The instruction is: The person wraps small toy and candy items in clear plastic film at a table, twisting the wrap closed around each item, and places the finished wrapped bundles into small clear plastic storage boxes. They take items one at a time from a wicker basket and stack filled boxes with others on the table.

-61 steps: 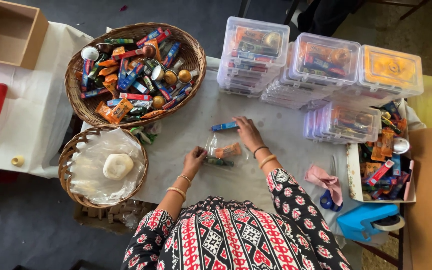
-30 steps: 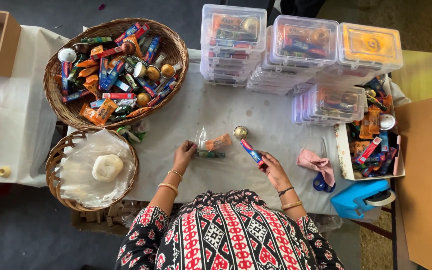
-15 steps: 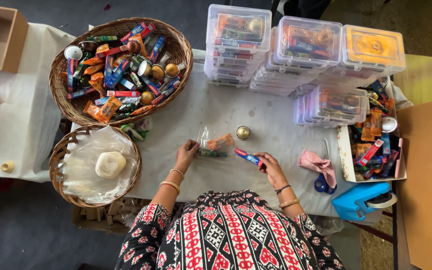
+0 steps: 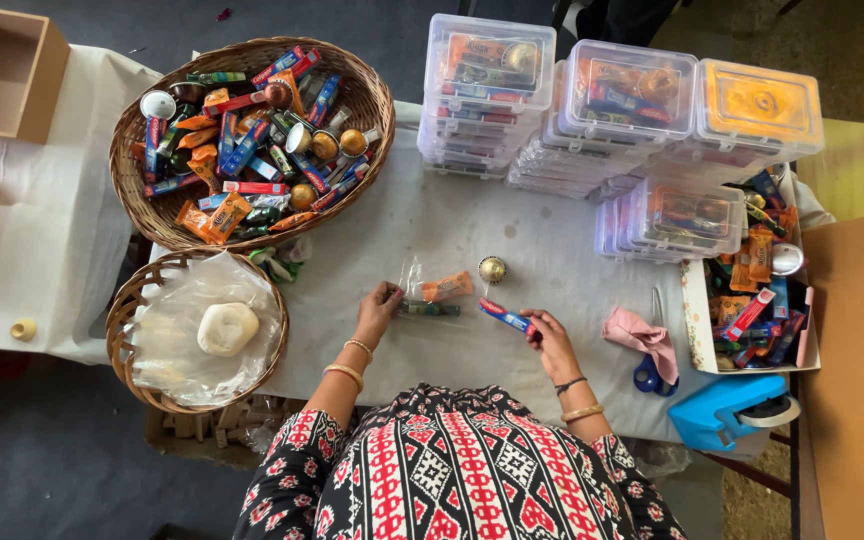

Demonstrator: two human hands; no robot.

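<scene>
– Where's the clear bag [image 4: 430,293]?
– Flat on the table [image 4: 552,250], the left hand [image 4: 379,309] pressing its edge with bent fingers
– And the right hand [image 4: 552,340]?
– Pinching a blue-and-red packet [image 4: 506,317] just beside it, a gold ball [image 4: 492,269] close behind

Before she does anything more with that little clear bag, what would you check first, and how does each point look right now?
1. Left hand steadies the clear bag: ok.
2. Right hand has a grip on the blue and red packet: ok.
3. Bag mouth is open toward the packet: cannot tell.
4. Gold ball lies apart from the bag, out of the way: ok.
5. Bag already holds an orange item: ok.
6. Table between hands and stacked clear boxes bare: ok.
</scene>
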